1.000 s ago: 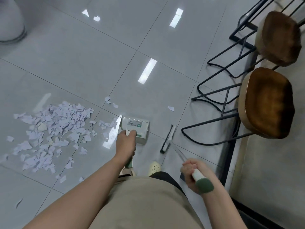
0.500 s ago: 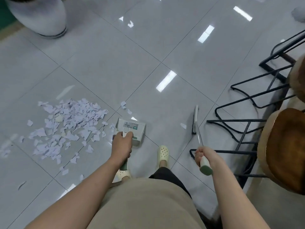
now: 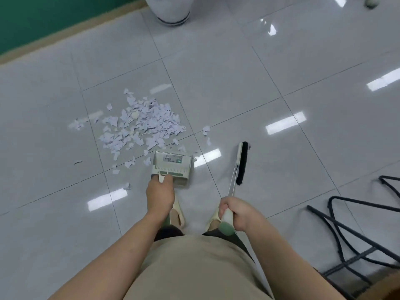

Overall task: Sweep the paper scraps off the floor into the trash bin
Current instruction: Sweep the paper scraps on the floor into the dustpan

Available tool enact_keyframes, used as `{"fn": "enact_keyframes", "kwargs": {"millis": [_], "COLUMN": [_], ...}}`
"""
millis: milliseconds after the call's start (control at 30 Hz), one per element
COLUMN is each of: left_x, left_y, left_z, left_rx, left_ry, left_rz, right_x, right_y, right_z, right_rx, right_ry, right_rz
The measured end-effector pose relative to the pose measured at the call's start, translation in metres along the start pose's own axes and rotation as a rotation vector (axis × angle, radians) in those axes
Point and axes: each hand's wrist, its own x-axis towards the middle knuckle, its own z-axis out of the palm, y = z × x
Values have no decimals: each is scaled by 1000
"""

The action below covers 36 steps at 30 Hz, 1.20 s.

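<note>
A heap of pale torn paper scraps (image 3: 142, 124) lies on the grey tiled floor, left of centre. My left hand (image 3: 159, 194) grips the upright handle of a cream and green dustpan (image 3: 172, 167), which stands on the floor just below the heap's right edge. My right hand (image 3: 237, 214) grips the cream and green handle of a long broom. The broom's black-bristled head (image 3: 242, 162) rests on the tiles to the right of the dustpan, apart from the heap. A few loose scraps (image 3: 206, 132) lie between the heap and the broom head.
A white round container base (image 3: 173, 13) stands at the top by the green wall (image 3: 43, 18). Black metal stool legs (image 3: 355, 230) fill the lower right. My feet in cream sandals (image 3: 177, 215) stand just behind the dustpan. Stray scraps (image 3: 126, 186) lie left of my feet.
The view has swung left, so the stools slid out to the right and the heap sits nearer the centre. The broom head has moved up beside the dustpan and turned lengthwise.
</note>
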Motion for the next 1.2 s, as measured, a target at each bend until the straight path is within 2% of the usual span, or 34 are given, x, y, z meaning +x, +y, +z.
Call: {"fn": "enact_keyframes", "kwargs": {"millis": [100, 300, 433, 567, 733, 867, 967, 1067, 1200], "left_x": [-6, -9, -2, 11, 38, 56, 69, 79, 83], "left_y": [-5, -9, -10, -9, -4, -4, -14, -27, -44], "left_z": [-4, -17, -28, -35, -51, -69, -88, -113, -136], "left_rx": [-6, -70, -93, -122, -116, -181, -228, -273, -323], "left_ry": [86, 237, 285, 249, 213, 233, 262, 338, 440], "left_rz": [-17, -60, -117, -126, -149, -175, -183, -193, -226], "right_x": [2, 0, -25, -44, -41, -32, -22, -13, 10], "right_y": [-28, -98, -116, -103, -71, -42, -22, -6, -3], "right_z": [5, -1, 12, 40, 86, 135, 181, 221, 254], "right_rx": [-73, 55, 203, 314, 301, 170, -21, -157, -53], "right_ry": [-77, -173, -257, -245, -142, -44, -2, -33, -143], "right_rz": [13, 41, 17, 6, 25, 44, 63, 102, 191]}}
